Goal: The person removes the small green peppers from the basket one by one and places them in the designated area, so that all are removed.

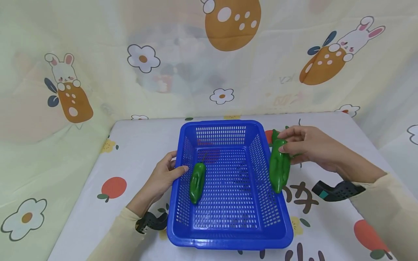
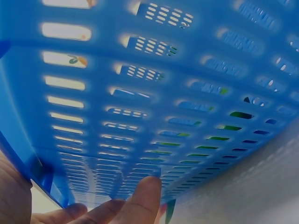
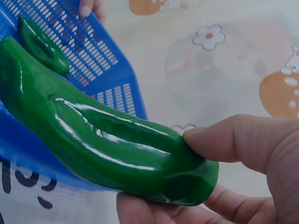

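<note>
A blue plastic basket [image 1: 228, 243] with slotted walls stands in the middle of the table. My left hand [image 1: 164, 174] grips its left rim, thumb over the edge; in the left wrist view its fingers lie against the slotted outer side [image 2: 100, 154]. Inside, toward the left, lies one glossy green pepper [image 1: 197, 183] with a thin stem. My right hand [image 1: 307, 146] pinches a larger green pepper [image 1: 279, 166] by its upper end, over the basket's right rim. The right wrist view shows the thumb on top of this pepper [image 3: 107, 135] and fingers beneath.
A white cloth [image 1: 137, 145] printed with fruit, flowers and lettering covers the table. Behind it hangs a pale curtain [image 1: 183, 79] with rabbits and flowers. Each forearm wears a black wrist strap, as on the right [image 1: 339, 191].
</note>
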The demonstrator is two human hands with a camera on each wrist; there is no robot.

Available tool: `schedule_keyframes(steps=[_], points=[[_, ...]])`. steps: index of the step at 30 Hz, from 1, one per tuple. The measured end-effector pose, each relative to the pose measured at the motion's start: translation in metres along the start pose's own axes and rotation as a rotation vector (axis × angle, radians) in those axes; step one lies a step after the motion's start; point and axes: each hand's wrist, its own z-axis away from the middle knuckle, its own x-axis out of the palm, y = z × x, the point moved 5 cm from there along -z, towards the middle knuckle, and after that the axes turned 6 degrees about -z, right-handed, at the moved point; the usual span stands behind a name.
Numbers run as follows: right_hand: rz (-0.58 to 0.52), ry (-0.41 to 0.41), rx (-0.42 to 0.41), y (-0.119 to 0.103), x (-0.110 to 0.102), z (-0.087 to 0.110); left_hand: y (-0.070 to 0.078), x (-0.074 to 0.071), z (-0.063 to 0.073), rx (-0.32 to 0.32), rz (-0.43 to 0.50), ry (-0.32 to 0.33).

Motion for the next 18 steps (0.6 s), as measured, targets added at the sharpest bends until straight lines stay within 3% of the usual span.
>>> schedule_keyframes(steps=[18], points=[[-0.044,-0.002,0.114,0.044,-0.020,0.005,0.001,0.000,0.001,-0.004,-0.004,0.005]])
